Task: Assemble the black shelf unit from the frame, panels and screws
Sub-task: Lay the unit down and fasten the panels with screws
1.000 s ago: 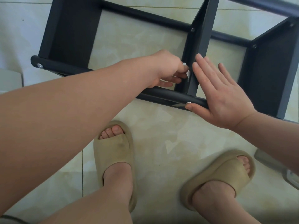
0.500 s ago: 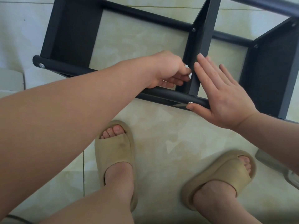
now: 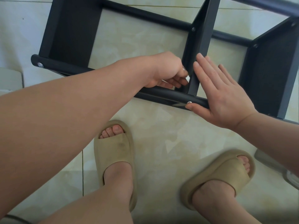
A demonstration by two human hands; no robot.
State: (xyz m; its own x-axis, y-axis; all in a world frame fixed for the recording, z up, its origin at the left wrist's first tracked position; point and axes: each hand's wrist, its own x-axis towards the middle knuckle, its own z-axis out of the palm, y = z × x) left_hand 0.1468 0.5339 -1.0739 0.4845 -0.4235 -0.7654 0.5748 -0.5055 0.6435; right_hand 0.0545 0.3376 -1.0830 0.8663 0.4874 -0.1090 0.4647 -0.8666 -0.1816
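On a pale glossy tiled floor (image 3: 161, 135) the black metal shelf unit (image 3: 72, 29) lies on its side: round tubes joined by flat panels, with silver screw heads at the joints. The left hand (image 3: 168, 70) has its grip pinched on a small pale object (image 3: 187, 77) beside the middle panel (image 3: 205, 29). The right hand (image 3: 221, 97), grip spread flat, presses that panel's other face, thumb under the front tube (image 3: 169, 94).

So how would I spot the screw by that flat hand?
On the floor lies a black shelf frame; follow its nearest round bar to the right hand. The screw sits on that bar beside the thumb. It is bright silver, unlike the dark screws on the far bar, and its silver twin is at the bar's left end.
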